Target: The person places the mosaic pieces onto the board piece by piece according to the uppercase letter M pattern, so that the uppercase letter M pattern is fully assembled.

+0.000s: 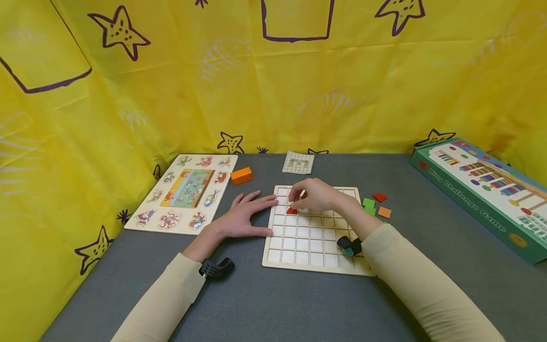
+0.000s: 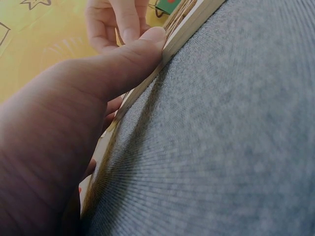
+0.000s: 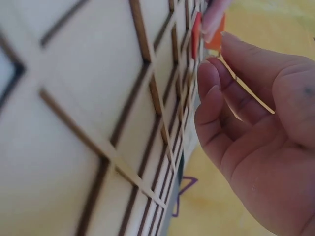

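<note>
A pale wooden grid board [image 1: 295,231] lies on the table. My left hand [image 1: 243,216] is spread at its left side, fingers straight and fingertips on the frame; the left wrist view shows the thumb [image 2: 130,59] against the board's edge. Over the upper left cells is my right hand [image 1: 314,194], its fingers bent. A red piece [image 1: 291,211] sits on the grid just below its fingertips. In the right wrist view, thumb and forefinger stand apart with nothing between them, and the red piece [image 3: 196,37] is beyond them on the board.
Right of the board lie green pieces [image 1: 369,203], an orange square [image 1: 384,212] and another red piece [image 1: 379,197]. A patterned card [image 1: 297,162] lies behind. An orange block [image 1: 241,176] and a sea-animal puzzle board [image 1: 171,164] are at left, a green game box [image 1: 470,204] at right.
</note>
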The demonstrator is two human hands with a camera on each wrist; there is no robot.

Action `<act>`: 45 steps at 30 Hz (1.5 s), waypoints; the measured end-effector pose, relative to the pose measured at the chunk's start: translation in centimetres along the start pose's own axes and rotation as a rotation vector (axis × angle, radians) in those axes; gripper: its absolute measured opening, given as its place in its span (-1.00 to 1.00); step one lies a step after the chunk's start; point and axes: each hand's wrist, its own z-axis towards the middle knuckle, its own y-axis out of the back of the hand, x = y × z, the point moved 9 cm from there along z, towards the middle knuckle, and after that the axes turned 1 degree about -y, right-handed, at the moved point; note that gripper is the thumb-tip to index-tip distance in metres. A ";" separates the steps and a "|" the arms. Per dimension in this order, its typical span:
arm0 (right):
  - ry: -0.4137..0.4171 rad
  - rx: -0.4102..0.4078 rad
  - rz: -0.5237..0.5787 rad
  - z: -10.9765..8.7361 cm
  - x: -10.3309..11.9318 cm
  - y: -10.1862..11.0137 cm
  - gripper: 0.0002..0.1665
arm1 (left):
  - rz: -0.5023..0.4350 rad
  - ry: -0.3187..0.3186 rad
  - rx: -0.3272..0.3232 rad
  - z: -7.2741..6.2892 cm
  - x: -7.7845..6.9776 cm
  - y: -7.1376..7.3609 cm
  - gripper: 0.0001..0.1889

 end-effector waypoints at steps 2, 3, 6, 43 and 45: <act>0.009 -0.005 0.008 -0.3 -0.1 0.5 -0.88 | -0.004 -0.003 0.002 0.0 -0.1 0.0 -0.11; 0.012 -0.009 0.011 -0.4 -0.1 0.7 -0.86 | -0.003 -0.004 0.003 0.0 -0.1 0.0 -0.11; 0.019 -0.016 0.031 -1.1 -0.2 1.6 -0.79 | -0.006 -0.004 0.002 0.0 0.0 -0.1 -0.11; -0.163 -0.141 0.008 -10.5 -8.4 8.6 -0.54 | -0.002 -0.028 -0.002 0.0 -0.2 0.0 -0.11; -0.157 -0.138 -0.011 -10.8 -8.7 8.7 -0.55 | -0.010 -0.028 -0.001 0.0 -0.3 0.0 -0.11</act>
